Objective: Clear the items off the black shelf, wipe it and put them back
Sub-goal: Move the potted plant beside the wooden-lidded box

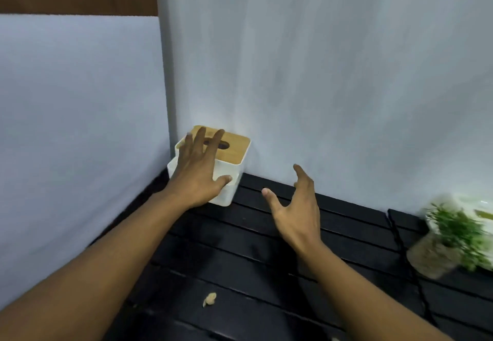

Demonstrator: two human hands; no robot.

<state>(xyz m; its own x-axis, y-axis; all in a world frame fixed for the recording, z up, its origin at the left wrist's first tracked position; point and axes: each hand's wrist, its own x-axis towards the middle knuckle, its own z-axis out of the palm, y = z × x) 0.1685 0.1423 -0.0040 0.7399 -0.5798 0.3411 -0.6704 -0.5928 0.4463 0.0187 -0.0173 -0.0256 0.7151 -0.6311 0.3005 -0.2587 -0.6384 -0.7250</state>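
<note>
A white tissue box (232, 178) with a wooden lid stands in the far left corner of the black slatted shelf (240, 260), against the wall. My left hand (198, 170) lies over the box with fingers spread across the lid and the thumb against its front side. A little to the right of the box, my right hand (293, 207) hovers over the shelf, fingers spread, holding nothing.
A small potted green plant (448, 242) with a white object behind it stands at the shelf's right end, blurred. A small pale crumb of debris (210, 299) lies on the slats near the front. Pale walls close the back and left.
</note>
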